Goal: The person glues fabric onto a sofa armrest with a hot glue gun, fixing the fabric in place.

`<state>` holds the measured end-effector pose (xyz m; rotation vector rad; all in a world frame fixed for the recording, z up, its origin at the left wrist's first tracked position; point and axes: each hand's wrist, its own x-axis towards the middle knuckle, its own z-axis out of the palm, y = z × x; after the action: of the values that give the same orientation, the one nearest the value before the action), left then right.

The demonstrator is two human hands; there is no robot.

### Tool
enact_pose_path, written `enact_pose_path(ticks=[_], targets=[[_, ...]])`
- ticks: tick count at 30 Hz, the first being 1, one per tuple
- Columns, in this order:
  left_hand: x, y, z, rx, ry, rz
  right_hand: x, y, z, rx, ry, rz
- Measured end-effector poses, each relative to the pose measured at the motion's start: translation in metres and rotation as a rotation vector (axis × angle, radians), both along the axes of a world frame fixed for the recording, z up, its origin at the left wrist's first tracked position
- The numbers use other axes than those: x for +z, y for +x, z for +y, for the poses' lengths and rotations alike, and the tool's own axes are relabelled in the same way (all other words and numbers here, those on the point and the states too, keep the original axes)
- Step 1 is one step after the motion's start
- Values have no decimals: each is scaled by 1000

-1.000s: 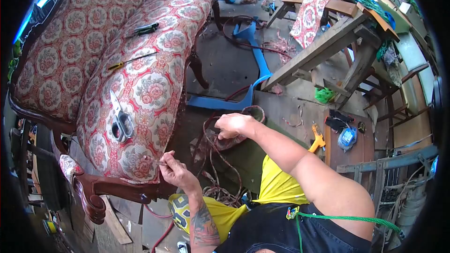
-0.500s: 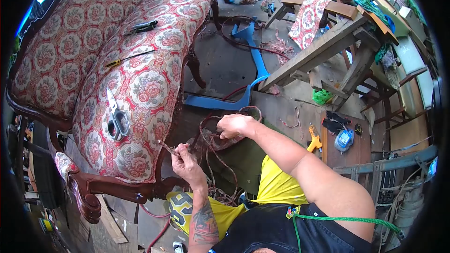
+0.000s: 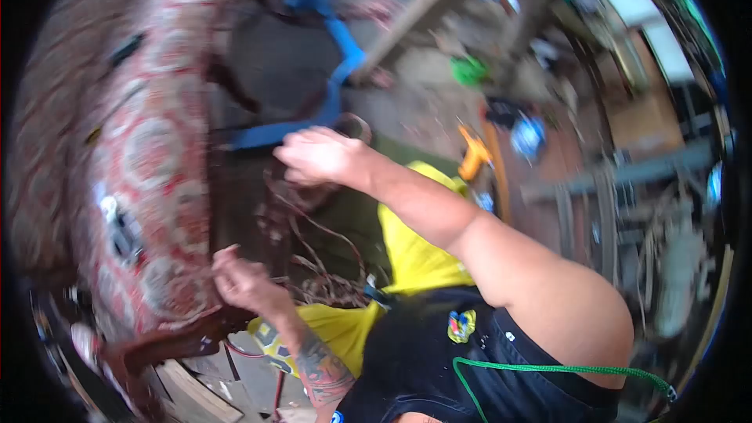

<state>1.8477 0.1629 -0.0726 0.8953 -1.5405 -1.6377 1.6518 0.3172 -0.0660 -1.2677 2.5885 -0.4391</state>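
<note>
A patterned sofa (image 3: 157, 157) with red and cream fabric fills the left side. My left hand (image 3: 244, 280), on the tattooed arm, is closed beside the seat's front edge; blur hides what its fingers hold. My right hand (image 3: 317, 157) is closed too, fingers curled, above the tangled piping cord (image 3: 313, 227); whatever it grips is not visible. Loops of this cord hang between my hands and pile up near the yellow cloth (image 3: 415, 243). Scissors (image 3: 121, 231) lie on the seat.
Blue webbing (image 3: 341, 47) lies beyond my right hand. To the right are an orange-yellow tool (image 3: 474, 153), a blue-wrapped item (image 3: 528, 138) and a wooden trestle (image 3: 439, 12). A carved sofa leg (image 3: 231, 86) stands under the seat's front. Dark sofa wood (image 3: 168, 338) is at lower left.
The view has swung, shifting the scene left and blurring it. My left hand is now lower against the sofa's front edge, and the cord end it held is no longer discernible.
</note>
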Motion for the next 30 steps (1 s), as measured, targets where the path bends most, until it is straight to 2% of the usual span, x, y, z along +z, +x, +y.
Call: enact_pose_path(ticks=[1,3,5,7,8,10,12,13,14,15,16,17,18,19,20,21,23,25,27,30], targets=[[-7,5,-5,14,-218,-48,11,19,13,-53,-215,84],[2,11,-2,31,-144,-129,39,55,45,-77,-460,44],[-9,17,-18,-3,-37,-79,42,74,101,2,-654,-214],[-23,27,-29,-10,-6,-12,36,74,178,-293,-452,-414],[-27,31,-35,-24,-5,-39,25,75,209,-583,-379,-339],[-34,38,-44,-5,-55,-102,-28,62,291,-1056,-359,-291],[-39,44,-52,-25,-100,-131,-143,56,389,-1399,-293,-103],[-43,46,-55,-35,-146,-150,-193,62,429,-1493,-446,-282],[-54,52,-60,-58,-311,-154,-222,76,450,-1544,-836,-639],[-57,62,-70,-53,-495,-167,-247,83,449,-1673,-955,-775],[-21,61,-42,-44,-414,-286,-271,92,449,-1816,-1081,-893],[-27,77,-49,-107,-682,-180,-291,95,453,-1854,-971,-903],[-10,91,-42,-159,-833,-297,-321,90,466,-1837,-875,-959],[4,103,-41,-264,-976,-242,-354,74,473,-1925,-691,-934],[15,122,-43,-324,-1178,-459,-356,65,469,-1771,-644,-1001],[34,119,-35,-384,-1145,-484,-357,57,461,-1706,-697,-1026],[34,144,-31,-442,-1090,-642,-360,48,449,-1699,-624,-1133],[21,143,-24,-331,-1067,-613,-356,38,427,-1712,-519,-1181],[26,130,-18,-364,-1112,-686,-342,38,408,-1726,-434,-1184],[21,116,-18,-360,-1081,-598,-303,48,396,-1751,-297,-1142]])
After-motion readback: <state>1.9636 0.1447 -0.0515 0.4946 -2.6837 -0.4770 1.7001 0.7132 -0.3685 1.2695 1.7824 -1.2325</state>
